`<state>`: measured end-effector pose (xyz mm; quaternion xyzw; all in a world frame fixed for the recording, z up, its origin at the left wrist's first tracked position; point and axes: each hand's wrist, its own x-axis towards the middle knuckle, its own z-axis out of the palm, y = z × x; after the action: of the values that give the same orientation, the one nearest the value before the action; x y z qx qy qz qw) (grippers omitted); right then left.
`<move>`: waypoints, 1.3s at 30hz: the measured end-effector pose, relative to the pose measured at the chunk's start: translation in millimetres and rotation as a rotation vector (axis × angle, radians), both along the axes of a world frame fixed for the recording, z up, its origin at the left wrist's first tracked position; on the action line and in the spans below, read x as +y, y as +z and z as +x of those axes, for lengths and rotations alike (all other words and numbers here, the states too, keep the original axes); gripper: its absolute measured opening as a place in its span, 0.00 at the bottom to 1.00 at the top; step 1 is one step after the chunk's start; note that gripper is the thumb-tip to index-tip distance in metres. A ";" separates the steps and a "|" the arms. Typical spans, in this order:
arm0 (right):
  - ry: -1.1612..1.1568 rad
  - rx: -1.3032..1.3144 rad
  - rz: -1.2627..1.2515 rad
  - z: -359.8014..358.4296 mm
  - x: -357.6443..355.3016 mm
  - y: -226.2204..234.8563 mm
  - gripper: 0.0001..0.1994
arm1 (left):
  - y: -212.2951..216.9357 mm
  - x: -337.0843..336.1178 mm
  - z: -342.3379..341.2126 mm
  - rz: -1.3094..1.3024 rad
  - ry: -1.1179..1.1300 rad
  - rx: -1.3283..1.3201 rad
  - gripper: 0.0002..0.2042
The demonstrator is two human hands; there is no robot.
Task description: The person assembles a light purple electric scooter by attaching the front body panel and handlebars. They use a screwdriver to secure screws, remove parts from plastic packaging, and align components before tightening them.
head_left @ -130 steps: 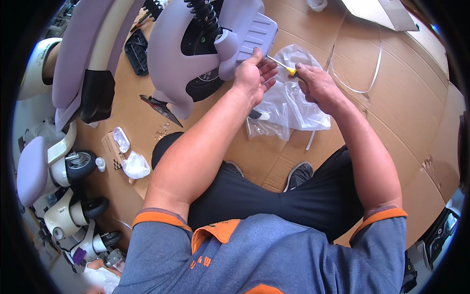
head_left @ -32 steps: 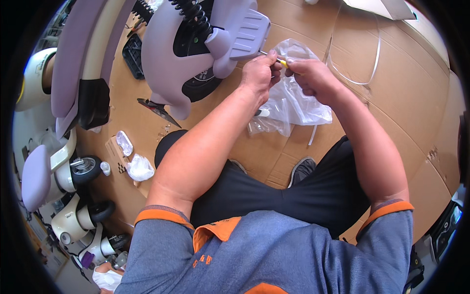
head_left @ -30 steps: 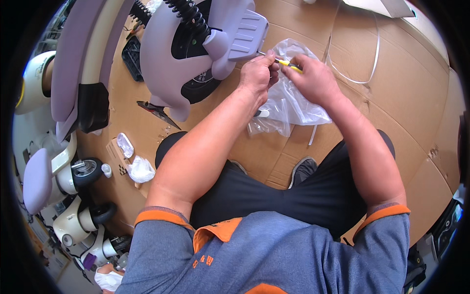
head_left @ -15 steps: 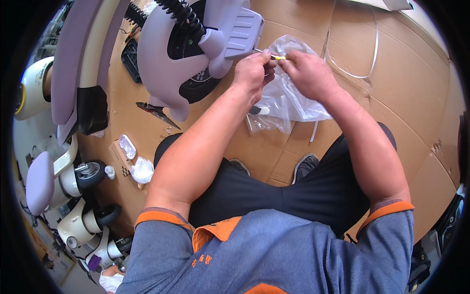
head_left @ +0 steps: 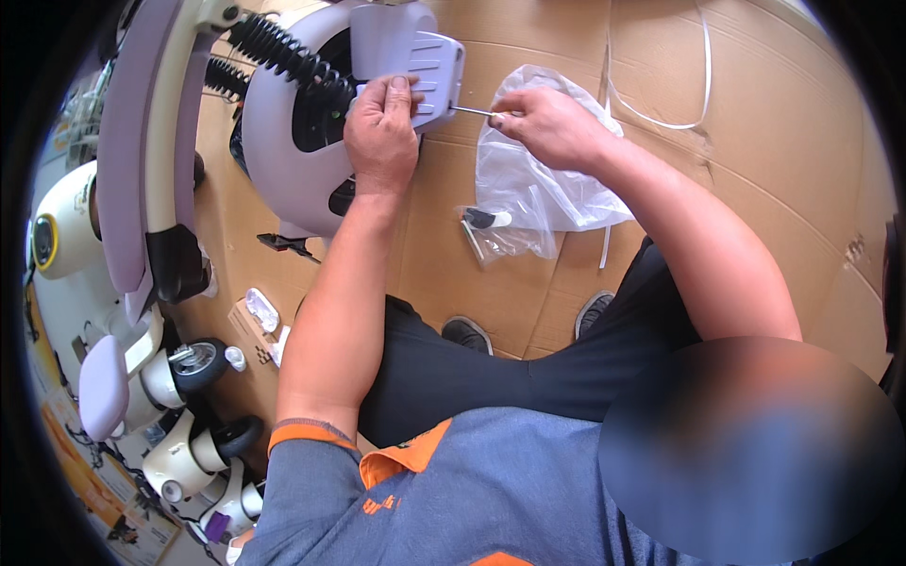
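Note:
My right hand (head_left: 547, 124) is closed around a screwdriver (head_left: 474, 111); its thin metal shaft points left. The shaft's tip meets the edge of a ribbed lavender plate (head_left: 436, 80) on a small electric vehicle. My left hand (head_left: 382, 141) grips the lavender plastic part beside that plate, its thumb and fingers curled over the part. A lavender wheel cover (head_left: 274, 141) and a black coil spring (head_left: 293, 61) are next to the left hand. Most of the screwdriver's handle is hidden in my right fist.
Clear plastic bags (head_left: 557, 184) lie on the cardboard floor (head_left: 679, 208) below my right hand. Pliers (head_left: 286, 245) are by the wheel cover. A white strap (head_left: 703, 85) loops at the upper right. Cream-coloured vehicles (head_left: 175, 462) stand at the left.
My hands, close together around the screwdriver before, are now apart. The left hand moved left onto the lavender part; the right brought the screwdriver's tip to the plate's edge.

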<state>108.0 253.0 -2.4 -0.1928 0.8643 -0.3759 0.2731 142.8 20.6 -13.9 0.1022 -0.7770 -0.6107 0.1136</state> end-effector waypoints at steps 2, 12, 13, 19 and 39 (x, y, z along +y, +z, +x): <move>0.069 0.054 0.052 -7.7 8.5 6.1 0.20 | -4.9 2.2 -16.8 -0.273 -0.085 0.158 0.12; -0.059 0.198 0.138 -54.3 27.2 10.7 0.20 | -35.4 26.0 -56.7 -1.165 -0.240 0.238 0.36; -0.074 0.203 0.142 -53.7 23.8 6.7 0.19 | -35.9 24.6 -58.4 -1.156 -0.249 0.244 0.35; -0.091 0.203 0.126 -53.5 15.9 -2.8 0.18 | -42.8 20.8 -63.1 -1.100 -0.238 0.280 0.30; -0.062 0.257 0.072 -50.1 21.8 -4.7 0.18 | -42.3 27.3 -62.3 -1.089 -0.166 0.292 0.25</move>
<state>57.9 274.8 -7.0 -0.2028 0.9106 -0.3249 0.1551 80.5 47.9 -56.2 -0.1179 -0.9614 -0.1366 0.2078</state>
